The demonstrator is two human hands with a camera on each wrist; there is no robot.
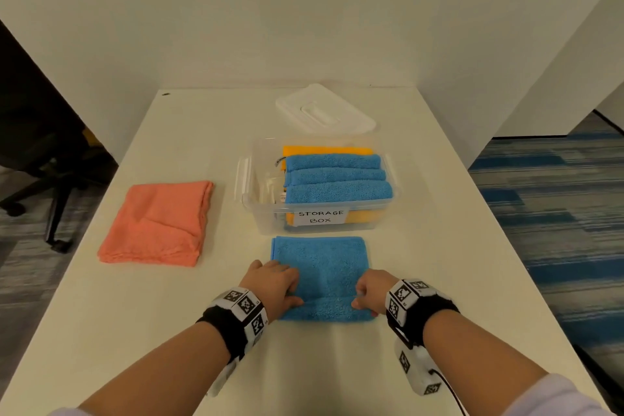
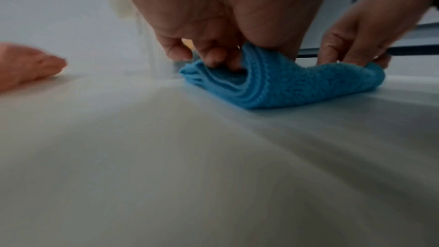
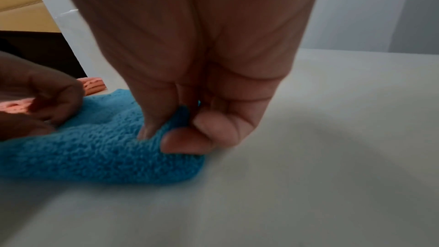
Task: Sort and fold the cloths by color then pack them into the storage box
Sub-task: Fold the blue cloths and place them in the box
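A blue cloth (image 1: 320,267) lies on the white table in front of the clear storage box (image 1: 260,209). Its near edge is rolled up into a fold. My left hand (image 1: 280,284) pinches the fold's left end, thumb and curled fingers on the blue cloth (image 2: 273,84). My right hand (image 1: 368,290) pinches the right end of the blue cloth (image 3: 99,149). In the box lie three folded blue cloths (image 1: 337,176) on top of yellow cloths (image 1: 324,149). A stack of salmon cloths (image 1: 158,223) sits at the left.
The box's white lid (image 1: 324,111) lies behind the box. White partition walls stand behind and to the right of the table (image 1: 439,246). A black office chair (image 1: 44,152) stands off the table's left edge.
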